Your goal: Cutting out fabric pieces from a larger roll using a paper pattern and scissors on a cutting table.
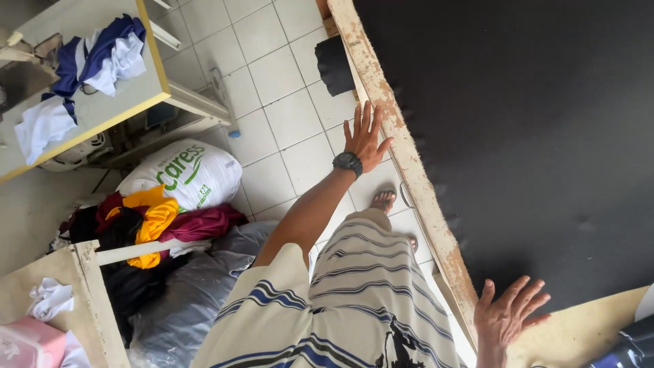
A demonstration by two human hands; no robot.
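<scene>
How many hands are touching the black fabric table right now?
2. The left hand rests at the worn wooden table edge further along; the right hand lies flat, fingers spread, on the black fabric near the edge. No others visible.

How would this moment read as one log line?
left hand: open, at table edge | right hand: flat on black cloth
</scene>
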